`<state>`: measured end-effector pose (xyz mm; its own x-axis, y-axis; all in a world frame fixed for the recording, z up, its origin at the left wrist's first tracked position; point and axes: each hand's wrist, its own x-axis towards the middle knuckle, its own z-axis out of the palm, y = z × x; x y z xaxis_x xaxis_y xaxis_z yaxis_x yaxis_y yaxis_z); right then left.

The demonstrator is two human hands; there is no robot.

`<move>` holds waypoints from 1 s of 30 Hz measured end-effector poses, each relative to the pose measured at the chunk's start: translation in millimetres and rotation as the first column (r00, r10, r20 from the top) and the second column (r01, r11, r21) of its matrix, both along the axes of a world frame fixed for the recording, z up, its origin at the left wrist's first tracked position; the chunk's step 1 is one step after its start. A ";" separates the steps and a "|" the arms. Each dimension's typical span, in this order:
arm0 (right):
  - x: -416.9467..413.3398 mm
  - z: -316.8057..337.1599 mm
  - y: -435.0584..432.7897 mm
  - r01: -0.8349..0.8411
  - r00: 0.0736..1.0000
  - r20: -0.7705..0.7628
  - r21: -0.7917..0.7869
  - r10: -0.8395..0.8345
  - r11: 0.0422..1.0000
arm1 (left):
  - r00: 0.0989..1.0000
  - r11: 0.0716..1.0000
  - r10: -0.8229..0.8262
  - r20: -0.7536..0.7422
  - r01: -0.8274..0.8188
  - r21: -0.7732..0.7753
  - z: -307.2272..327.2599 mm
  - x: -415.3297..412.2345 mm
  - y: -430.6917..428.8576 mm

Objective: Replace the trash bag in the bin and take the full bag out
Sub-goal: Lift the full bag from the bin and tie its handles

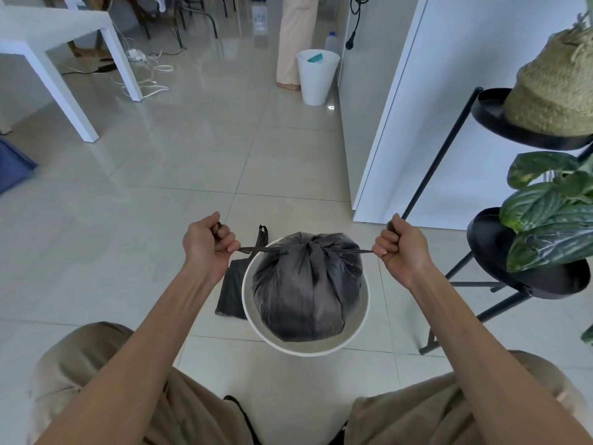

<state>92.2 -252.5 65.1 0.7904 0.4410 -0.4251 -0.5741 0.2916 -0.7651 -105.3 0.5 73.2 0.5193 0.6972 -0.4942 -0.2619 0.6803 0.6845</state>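
A round white bin stands on the tiled floor directly below me. Inside it sits a full dark grey trash bag, gathered at the top into a knot. My left hand is fisted on the bag's left tie strip, and my right hand is fisted on the right tie strip. Both strips are pulled taut sideways, away from the knot. A flat, empty dark bag with handles lies on the floor just left of the bin, partly hidden behind its rim.
A black tiered plant stand with a leafy plant and a woven basket stands at right. A white cabinet rises beyond it. Farther off stand a second white bin, a person's legs, a white table and cables.
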 end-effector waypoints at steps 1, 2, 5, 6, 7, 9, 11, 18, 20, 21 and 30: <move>1.5 -2.0 -2.5 0.002 1.000 0.011 -0.018 -0.002 1.000 | 1.000 1.000 -0.002 -0.024 0.002 0.015 -0.9 -0.5 0.2; 3.2 -3.4 -4.5 0.001 1.000 0.024 -0.034 0.000 0.999 | 0.999 0.999 -0.003 -0.049 0.004 0.033 -2.1 -0.7 1.6; 3.7 -9.5 -5.7 -0.001 0.998 0.067 -0.103 0.008 0.995 | 0.993 0.993 -0.002 -0.116 0.016 0.116 -7.9 -3.0 1.8; 0.0 -15.5 -5.6 -0.001 0.997 0.075 -0.138 0.011 0.990 | 0.987 0.986 -0.009 -0.159 0.035 0.160 -13.1 -5.8 -2.1; -3.0 -18.2 -4.2 0.005 0.996 0.089 -0.172 0.011 0.985 | 0.977 0.970 -0.019 -0.210 0.069 0.235 -15.5 -8.1 -5.5; -8.3 -28.8 -1.2 0.019 0.992 0.129 -0.268 0.016 0.963 | 0.934 0.877 -0.047 -0.355 0.209 0.434 -27.1 -13.0 -12.4; -8.9 -26.4 1.2 0.015 0.967 0.238 -0.399 0.088 0.917 | 0.882 0.714 -0.061 -0.467 0.366 0.598 -26.1 -11.9 -16.1; -32.1 29.0 6.5 0.079 0.287 0.537 -0.838 0.793 0.540 | 0.580 -0.181 -0.012 -0.815 0.800 0.572 16.8 0.7 -35.3; -39.1 42.9 6.3 0.109 0.144 0.396 -0.917 0.907 0.383 | 0.496 -0.322 0.023 -0.868 0.826 0.463 26.5 -0.6 -37.9; -42.7 49.0 4.0 0.156 0.113 0.328 -0.938 0.938 0.309 | 0.487 -0.366 0.031 -0.873 0.818 0.443 31.1 -0.5 -40.1; -60.9 120.9 -94.7 0.485 0.136 0.387 -0.829 0.912 0.279 | 0.735 -0.386 -0.269 -0.623 0.510 0.769 69.6 25.9 -121.5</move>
